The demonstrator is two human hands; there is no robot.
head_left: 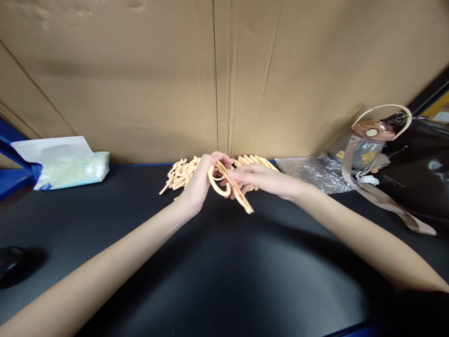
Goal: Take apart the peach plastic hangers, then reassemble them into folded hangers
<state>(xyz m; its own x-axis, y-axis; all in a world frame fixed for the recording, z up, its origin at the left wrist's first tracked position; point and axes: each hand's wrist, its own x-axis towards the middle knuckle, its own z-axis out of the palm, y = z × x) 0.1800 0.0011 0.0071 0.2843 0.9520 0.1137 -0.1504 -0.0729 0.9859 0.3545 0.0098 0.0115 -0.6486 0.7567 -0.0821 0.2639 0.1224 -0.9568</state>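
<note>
Near the middle, my left hand (201,182) is closed around the upper end of a small stack of peach-coloured curved strips (236,189). The stack's lower end points down and to the right. My right hand (254,178) pinches the same stack from the right side. A hooked strip (219,187) curls out on the left of the stack, between my hands. Behind my left hand lies a jumbled pile of similar peach pieces (180,174). Behind my right hand, more pieces (257,160) lie side by side in a row. My fingers partly hide the held pieces.
A tissue pack (73,168) lies at the left, with a black mouse (12,264) nearer. Clear plastic (315,172), a strapped bottle (368,145) and a black bag (421,164) are at the right. Cardboard (157,84) stands behind the black table (217,271).
</note>
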